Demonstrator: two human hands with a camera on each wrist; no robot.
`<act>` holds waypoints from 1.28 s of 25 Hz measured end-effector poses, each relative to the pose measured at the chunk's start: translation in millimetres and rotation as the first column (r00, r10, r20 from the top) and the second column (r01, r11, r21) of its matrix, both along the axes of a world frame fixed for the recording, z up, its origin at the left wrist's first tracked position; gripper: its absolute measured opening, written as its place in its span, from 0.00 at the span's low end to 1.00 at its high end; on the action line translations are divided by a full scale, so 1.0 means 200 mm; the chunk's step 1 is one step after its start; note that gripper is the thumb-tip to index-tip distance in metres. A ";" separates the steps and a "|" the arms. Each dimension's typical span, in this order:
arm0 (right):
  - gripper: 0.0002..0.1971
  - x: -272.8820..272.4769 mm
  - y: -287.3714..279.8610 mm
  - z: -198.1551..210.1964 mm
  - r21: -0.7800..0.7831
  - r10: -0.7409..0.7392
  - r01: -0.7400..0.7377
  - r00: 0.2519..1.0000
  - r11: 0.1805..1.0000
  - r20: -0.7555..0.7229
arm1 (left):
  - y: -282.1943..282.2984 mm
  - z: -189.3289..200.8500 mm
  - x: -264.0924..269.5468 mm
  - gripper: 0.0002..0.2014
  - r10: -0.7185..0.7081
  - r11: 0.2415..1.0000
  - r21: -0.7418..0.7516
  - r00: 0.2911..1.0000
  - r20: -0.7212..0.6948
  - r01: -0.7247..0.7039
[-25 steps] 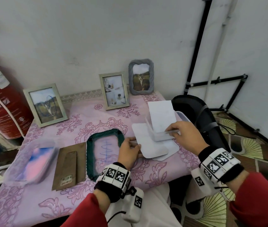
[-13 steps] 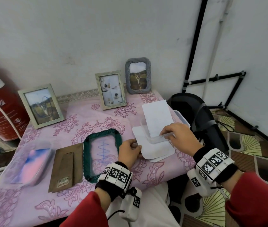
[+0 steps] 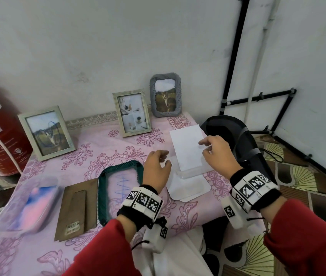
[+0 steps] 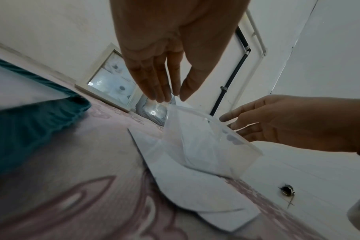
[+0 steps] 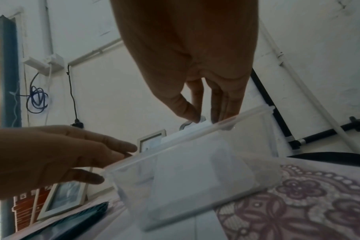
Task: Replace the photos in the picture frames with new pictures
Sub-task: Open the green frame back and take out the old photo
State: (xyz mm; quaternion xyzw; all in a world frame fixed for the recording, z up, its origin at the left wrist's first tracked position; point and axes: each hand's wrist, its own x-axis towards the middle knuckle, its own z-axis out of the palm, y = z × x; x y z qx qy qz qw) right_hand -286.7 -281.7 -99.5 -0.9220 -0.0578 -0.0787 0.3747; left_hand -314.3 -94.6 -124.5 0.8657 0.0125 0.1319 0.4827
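The clear plastic box (image 3: pixel 190 172) stands near the right edge of the pink tablecloth (image 3: pixel 82 156), partly over loose white sheets (image 3: pixel 188 188) that lie flat beside that edge. A white photo sheet (image 3: pixel 186 144) stands upright in the box, blank side showing. The right hand (image 3: pixel 218 154) pinches the sheet's upper right edge between thumb and fingertips. The left hand (image 3: pixel 156 166) hovers at the box's left side, fingers relaxed and holding nothing; contact with the box rim appears likely but cannot be confirmed. The empty green frame (image 3: pixel 118 180) lies flat just left of the left hand, and open cloth lies between it and the three standing frames (image 3: pixel 132 112) at the wall. Compared with a second ago, the left hand has lifted off the flat sheets, and the right hand has shifted from the box rim to the sheet.
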 end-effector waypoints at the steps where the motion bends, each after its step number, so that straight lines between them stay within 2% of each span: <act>1: 0.17 0.03 0.00 -0.01 -0.017 -0.033 0.033 0.999 0.999 -0.021 | -0.01 0.02 0.02 0.15 -0.021 1.000 0.018 1.000 0.004 0.020; 5: 0.22 0.10 0.00 -0.05 -0.125 -0.067 0.050 0.989 0.991 -0.130 | -0.04 0.04 0.12 0.22 -0.069 0.974 0.206 0.992 -0.107 0.090; 7: 0.23 0.11 0.00 -0.07 -0.063 -0.068 0.060 0.988 0.996 -0.136 | -0.05 0.03 0.15 0.25 -0.067 0.960 0.256 0.980 -0.188 0.115; 11: 0.18 0.11 -0.01 -0.09 0.131 -0.118 0.122 0.992 0.984 -0.043 | -0.06 0.01 0.16 0.25 -0.062 0.978 0.186 0.980 -0.189 0.097; 15: 0.13 0.11 -0.03 -0.09 0.309 -0.176 0.178 0.984 0.934 -0.032 | -0.06 -0.01 0.17 0.20 -0.037 0.996 0.070 0.990 -0.136 0.046; 18: 0.12 0.10 -0.04 -0.07 0.296 -0.153 0.145 0.988 0.944 0.001 | -0.06 -0.01 0.17 0.21 -0.027 0.996 0.082 0.989 -0.143 0.039; 22: 0.18 0.08 -0.04 -0.03 0.227 -0.114 0.087 0.987 0.970 0.110 | -0.07 0.01 0.15 0.25 -0.049 0.987 0.142 0.986 -0.161 0.072; 25: 0.20 0.05 -0.03 -0.02 0.213 -0.110 0.081 0.986 0.974 0.129 | -0.07 0.01 0.15 0.24 -0.040 0.988 0.144 0.988 -0.148 0.061; 28: 0.20 0.04 -0.03 0.00 0.279 -0.100 0.076 0.992 0.957 0.071 | -0.06 0.02 0.15 0.15 -0.001 1.000 0.025 0.996 -0.091 0.004; 30: 0.16 0.03 -0.04 0.00 0.299 -0.112 0.094 0.993 0.949 0.043 | -0.05 0.02 0.15 0.08 0.015 0.996 -0.086 0.998 -0.059 -0.020; 32: 0.14 0.03 -0.04 0.01 0.305 -0.114 0.101 0.993 0.947 0.027 | -0.04 0.04 0.15 0.05 0.011 0.988 -0.151 0.999 -0.043 -0.017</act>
